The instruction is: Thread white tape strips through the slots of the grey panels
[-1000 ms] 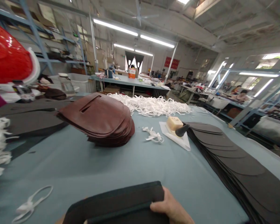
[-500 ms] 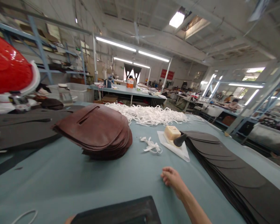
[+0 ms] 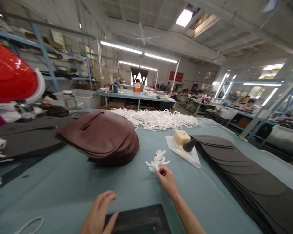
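Note:
My right hand [image 3: 166, 179] pinches one end of a small tangle of white tape strips [image 3: 158, 160], partly raised from the table in front of me. My left hand [image 3: 100, 211] is over the near edge, fingers apart, with nothing in it. Under and beside it lies a dark flat board [image 3: 141, 219], cut off by the bottom of the view. Beyond my left hand rises a stack of brown leather pieces [image 3: 104, 133], the top one with a slit. A yellowish block [image 3: 182, 137] and a black cone-shaped piece [image 3: 189, 145] sit on a white sheet [image 3: 195, 159].
A long heap of white strips [image 3: 158, 118] lies along the table's far side. Overlapping dark grey pieces [image 3: 241, 175] cover the right side; more dark pieces [image 3: 31, 133] lie left. A red shiny object [image 3: 9, 74] and a glass jar [image 3: 70, 101] stand at the far left.
My right hand has moved forward and left and taken hold of the white strips. My left hand has risen into view above the board, fingers spread.

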Tool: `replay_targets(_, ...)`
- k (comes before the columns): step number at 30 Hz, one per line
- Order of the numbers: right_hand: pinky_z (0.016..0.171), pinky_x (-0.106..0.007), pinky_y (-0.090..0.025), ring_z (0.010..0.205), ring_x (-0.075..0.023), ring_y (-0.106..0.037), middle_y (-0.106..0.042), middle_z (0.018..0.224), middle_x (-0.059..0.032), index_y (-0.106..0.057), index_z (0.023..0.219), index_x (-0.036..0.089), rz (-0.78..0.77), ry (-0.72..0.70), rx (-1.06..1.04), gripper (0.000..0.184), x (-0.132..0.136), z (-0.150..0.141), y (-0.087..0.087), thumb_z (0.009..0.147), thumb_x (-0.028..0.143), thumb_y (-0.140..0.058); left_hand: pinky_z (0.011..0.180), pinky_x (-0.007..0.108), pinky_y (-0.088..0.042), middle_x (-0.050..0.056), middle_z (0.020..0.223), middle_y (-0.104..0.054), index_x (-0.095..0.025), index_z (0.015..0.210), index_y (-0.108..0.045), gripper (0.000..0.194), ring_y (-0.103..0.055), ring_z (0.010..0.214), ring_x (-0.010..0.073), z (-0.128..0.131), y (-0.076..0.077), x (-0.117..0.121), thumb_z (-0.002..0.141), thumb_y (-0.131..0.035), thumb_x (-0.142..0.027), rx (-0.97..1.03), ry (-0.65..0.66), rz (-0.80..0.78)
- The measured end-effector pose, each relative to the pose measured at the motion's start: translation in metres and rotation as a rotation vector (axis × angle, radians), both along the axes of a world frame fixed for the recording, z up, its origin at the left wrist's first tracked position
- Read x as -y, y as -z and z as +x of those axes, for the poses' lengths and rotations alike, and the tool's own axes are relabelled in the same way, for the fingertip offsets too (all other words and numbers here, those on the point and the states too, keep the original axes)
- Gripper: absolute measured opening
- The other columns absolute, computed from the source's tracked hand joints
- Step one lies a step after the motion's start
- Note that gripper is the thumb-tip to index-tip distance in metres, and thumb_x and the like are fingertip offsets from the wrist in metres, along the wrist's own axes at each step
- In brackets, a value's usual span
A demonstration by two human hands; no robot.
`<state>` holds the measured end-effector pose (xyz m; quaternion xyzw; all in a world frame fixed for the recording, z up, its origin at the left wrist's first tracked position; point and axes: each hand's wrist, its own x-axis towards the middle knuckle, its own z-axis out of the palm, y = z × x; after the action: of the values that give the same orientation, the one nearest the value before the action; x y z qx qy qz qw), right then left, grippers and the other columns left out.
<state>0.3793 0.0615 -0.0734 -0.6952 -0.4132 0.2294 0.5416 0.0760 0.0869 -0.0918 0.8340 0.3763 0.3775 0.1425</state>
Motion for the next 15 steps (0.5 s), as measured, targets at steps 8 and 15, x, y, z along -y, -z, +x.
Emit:
replay_targets(8, 0.062, -0.023, -0.034, 0.065, -0.0113, -0.042, -0.048, 0.067, 0.0026, -0.059, 0.071, 0.018, -0.001, -0.106, 0.106, 0.024, 0.09, -0.051, -0.023, 0.085, 0.036, -0.054, 0.101, 0.041, -0.042, 0.007, 0.121, -0.052, -0.021, 0.1, -0.06, 0.036, -0.043, 0.122, 0.0234, 0.137, -0.019, -0.027, 0.072, -0.047, -0.002, -0.195, 0.42, -0.037)
replay_targets(15, 0.051, -0.022, -0.029, 0.053, -0.0095, -0.034, -0.04, 0.057, 0.0048, -0.059, 0.079, 0.018, -0.03, 0.145, -0.084, 0.028, 0.16, -0.008, -0.059, 0.084, 0.046, -0.056, 0.099, 0.047, -0.039, 0.013, 0.125, -0.047, -0.019, 0.121, -0.052, 0.044, -0.046, 0.118, 0.0278, 0.158, -0.022, -0.098, 0.077, -0.058, -0.016, -0.179, 0.351, -0.126)
